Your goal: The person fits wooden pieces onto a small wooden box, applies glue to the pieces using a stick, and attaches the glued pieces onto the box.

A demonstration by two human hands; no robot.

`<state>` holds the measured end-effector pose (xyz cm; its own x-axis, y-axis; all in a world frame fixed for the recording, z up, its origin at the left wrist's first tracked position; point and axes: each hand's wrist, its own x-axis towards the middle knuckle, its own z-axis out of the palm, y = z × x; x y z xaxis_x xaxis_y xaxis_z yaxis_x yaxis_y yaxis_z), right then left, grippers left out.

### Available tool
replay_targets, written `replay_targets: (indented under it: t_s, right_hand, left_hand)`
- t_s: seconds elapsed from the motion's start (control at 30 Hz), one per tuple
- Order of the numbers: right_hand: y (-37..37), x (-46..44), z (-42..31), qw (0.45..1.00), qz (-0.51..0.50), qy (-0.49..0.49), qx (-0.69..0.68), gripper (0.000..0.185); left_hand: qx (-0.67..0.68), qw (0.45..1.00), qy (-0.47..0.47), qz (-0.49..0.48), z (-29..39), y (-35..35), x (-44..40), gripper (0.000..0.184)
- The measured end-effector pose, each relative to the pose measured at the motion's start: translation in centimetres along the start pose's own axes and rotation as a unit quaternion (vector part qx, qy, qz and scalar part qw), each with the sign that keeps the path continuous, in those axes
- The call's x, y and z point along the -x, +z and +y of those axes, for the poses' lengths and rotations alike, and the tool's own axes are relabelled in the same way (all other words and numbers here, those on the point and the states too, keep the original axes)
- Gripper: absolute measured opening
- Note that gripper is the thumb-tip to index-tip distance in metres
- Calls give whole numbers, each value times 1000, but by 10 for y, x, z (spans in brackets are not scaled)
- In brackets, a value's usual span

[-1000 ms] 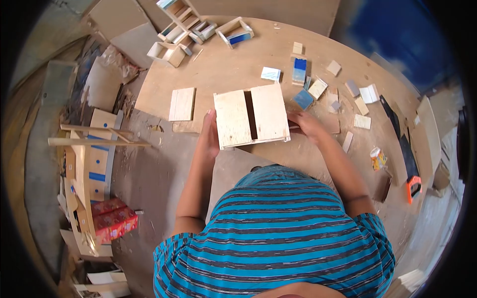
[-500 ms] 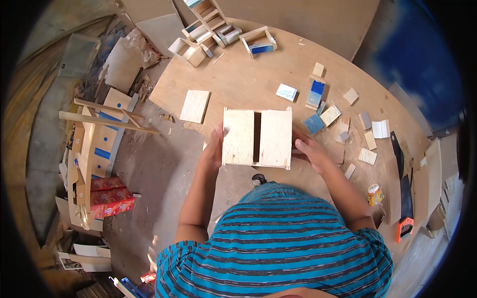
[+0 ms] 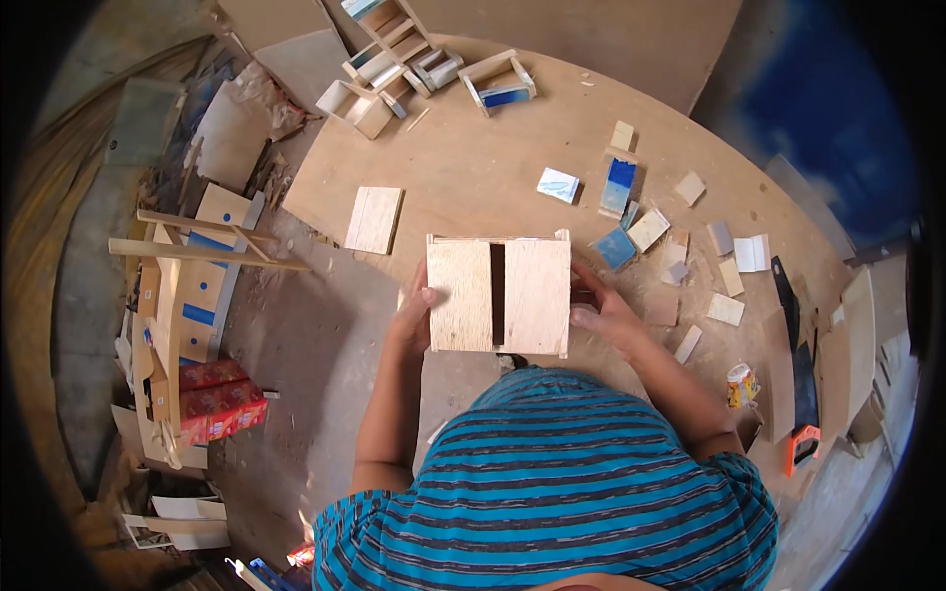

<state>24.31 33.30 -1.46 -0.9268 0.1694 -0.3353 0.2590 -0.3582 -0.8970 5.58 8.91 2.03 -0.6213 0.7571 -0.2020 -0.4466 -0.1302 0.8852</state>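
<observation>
A pale wooden box (image 3: 460,295) is held up in front of my body, its top made of two panels with a dark gap between them. My left hand (image 3: 415,313) grips its left side, thumb against the edge. On the opposite side, my right hand (image 3: 603,311) holds the box, with the fingers partly hidden behind it. Left of the box and beyond it, a flat wooden board (image 3: 373,220) lies on the table. To the right are a blue-painted block (image 3: 618,185), a blue square piece (image 3: 614,248) and several small wood offcuts.
Small open wooden boxes (image 3: 500,83) stand at the table's far side. A handsaw with an orange handle (image 3: 803,450) and a yellow can (image 3: 742,385) lie at the right. Red packages (image 3: 222,401) and a wooden frame (image 3: 207,254) are on the left, off the table (image 3: 473,158).
Both hands have brought the box slightly closer to my body and a little left. The surroundings shift slightly in view; both hands keep their hold on the box.
</observation>
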Motion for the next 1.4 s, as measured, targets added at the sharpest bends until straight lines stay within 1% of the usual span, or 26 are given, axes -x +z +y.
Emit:
replay_targets:
  t_s: [0.13,0.23,0.33,0.4,0.43,0.5,0.63,0.7,0.73,0.8,0.87,0.93,0.97,1.07,1.1,1.2,1.3,1.37,1.4]
  right_hand:
    - [1,2,2,1000,5,-7,15,104]
    - [3,6,0,1000,7,-2,17,102]
    - [2,7,2,1000,5,-9,17,100]
    - [1,5,5,1000,8,-19,11,99]
    - [0,3,6,999,7,-26,33,98]
    - [-2,-1,9,997,4,-37,73,96]
    - [4,-1,1,999,-2,-4,31,90]
    - [14,6,-10,1000,5,11,-16,86]
    - [18,8,-8,1000,-6,12,-28,86]
    - [26,13,-3,998,-31,13,-52,86]
    - [31,17,13,994,-88,21,-60,89]
    - [37,20,24,984,-152,35,-82,89]
    - [39,20,36,980,-170,64,-74,87]
    - [33,18,33,975,-210,60,40,86]
    - [28,19,31,978,-169,98,69,72]
    - [1,11,32,993,-70,76,58,58]
    - [-16,4,16,979,34,-60,194,56]
    - [-18,-9,24,977,41,-97,184,56]
    - [-18,-18,28,976,44,-117,179,56]
  left_hand:
    - [1,1000,2,17,-3,-2,2,109]
    - [-3,1000,-13,16,-7,-6,5,110]
    - [-1,998,-46,34,0,4,4,122]
    - [-9,998,-53,42,-1,4,1,120]
    - [-12,997,-58,47,-1,5,0,119]
    - [-23,997,-63,43,-6,-1,-2,110]
    - [-11,997,-57,56,-14,-19,-13,88]
    - [-23,998,-58,28,-9,-28,-31,81]
    - [-29,998,-59,16,-6,-34,-42,78]
    - [-19,992,-124,28,-1,-51,-69,80]
    - [-61,992,-110,-21,19,-44,-84,84]
    - [62,988,-123,-71,29,-44,-105,87]
    - [123,979,-129,-96,33,-45,-110,88]
    - [135,982,-92,-98,40,-52,-111,92]
    - [160,981,-66,-83,35,-68,-112,88]
    - [105,993,21,49,29,-71,-80,81]
    - [97,974,41,202,15,-50,-36,76]
    - [141,960,6,241,-5,-54,-11,73]
    - [157,961,-12,228,-20,-67,4,72]
